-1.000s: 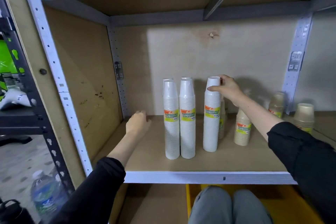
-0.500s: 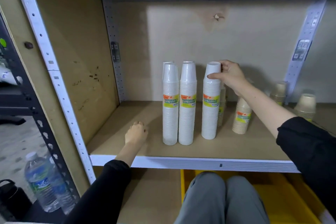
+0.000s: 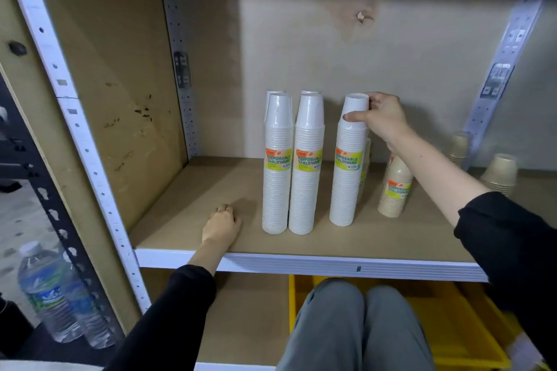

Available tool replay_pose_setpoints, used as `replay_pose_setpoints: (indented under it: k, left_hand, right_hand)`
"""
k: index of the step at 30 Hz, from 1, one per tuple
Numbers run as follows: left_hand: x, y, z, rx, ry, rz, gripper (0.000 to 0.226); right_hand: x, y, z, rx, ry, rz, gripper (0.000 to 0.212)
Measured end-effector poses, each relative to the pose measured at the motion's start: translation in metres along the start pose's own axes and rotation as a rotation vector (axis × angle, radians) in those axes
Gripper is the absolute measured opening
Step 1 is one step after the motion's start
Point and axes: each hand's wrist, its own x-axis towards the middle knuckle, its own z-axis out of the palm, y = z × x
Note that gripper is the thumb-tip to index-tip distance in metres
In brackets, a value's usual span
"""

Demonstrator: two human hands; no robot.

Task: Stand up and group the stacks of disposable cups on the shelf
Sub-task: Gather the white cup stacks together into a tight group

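Currently, we grip the third white cup stack (image 3: 348, 159) near its top with our right hand (image 3: 384, 119), thumb on the near side and fingers wrapped behind the uppermost cup. It stands upright on the shelf (image 3: 316, 262), apart from the two front white stacks (image 3: 292, 166), which stand side by side and touching; more white tops show just behind that pair. A short beige stack (image 3: 393, 187) stands just to the right of the held stack, partly behind our forearm, and something pale sits directly behind the held stack, too hidden to identify. Two more beige stacks (image 3: 498, 173) sit farther right, near the upright post.

Our left hand (image 3: 221, 224) rests loosely curled on the shelf board, holding nothing.

Hazards, in our judgement:

1. A high grip on a tall, light stack gives leverage; a sideways push may tip the base or bend the column.
2. Pressure on the top cup may crush it or lift it clear of the wrapped stack.
3. Closing the gap too briskly may knock the grouped pair against the stacks behind.
4. Our right forearm passes close over the short beige stack and may sweep it over.
5. The idle left hand steadies nothing, so no support guards the base.
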Motion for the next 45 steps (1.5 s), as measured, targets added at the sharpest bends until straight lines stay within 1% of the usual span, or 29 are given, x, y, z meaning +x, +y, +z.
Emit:
replay_pose_setpoints:
  k: [4, 9, 13, 16, 21, 25, 28, 39, 42, 45]
  left_hand:
    - [0.001, 0.0, 0.001, 0.011, 0.002, 0.004, 0.042]
    - [0.002, -0.001, 0.003, 0.02, 0.009, 0.008, 0.042]
    - [0.003, -0.001, 0.003, 0.016, 0.009, 0.006, 0.042]
    - [0.003, -0.001, 0.003, 0.014, 0.001, 0.002, 0.043]
    - [0.003, -0.002, 0.003, 0.034, -0.006, 0.014, 0.043]
    - [0.004, -0.003, 0.003, 0.034, -0.004, 0.017, 0.043]
    - [0.004, -0.003, 0.003, 0.032, 0.0, 0.018, 0.043]
    - [0.004, -0.004, 0.004, 0.03, 0.01, 0.025, 0.042]
    - [0.005, -0.004, 0.004, 0.03, 0.005, 0.027, 0.043]
    - [0.005, -0.005, 0.004, 0.029, 0.006, 0.032, 0.044]
  right_hand:
    - [-0.006, -0.007, 0.001, -0.049, 0.042, 0.007, 0.047]
    - [-0.015, -0.022, -0.012, -0.181, 0.075, 0.003, 0.043]
    - [-0.027, -0.045, -0.021, -0.234, 0.104, -0.045, 0.048]
    - [-0.038, -0.064, -0.02, -0.21, 0.093, -0.079, 0.06]
    - [-0.061, -0.085, -0.001, -0.108, 0.046, -0.099, 0.057]
    - [-0.078, -0.087, 0.025, -0.042, -0.087, -0.052, 0.049]
    - [-0.085, -0.084, 0.04, 0.061, -0.198, -0.01, 0.042]
    - [-0.074, -0.081, 0.046, 0.104, -0.254, -0.016, 0.038]
    - [-0.073, -0.079, 0.047, 0.083, -0.277, -0.026, 0.04]
    - [-0.071, -0.074, 0.048, 0.081, -0.275, -0.026, 0.05]
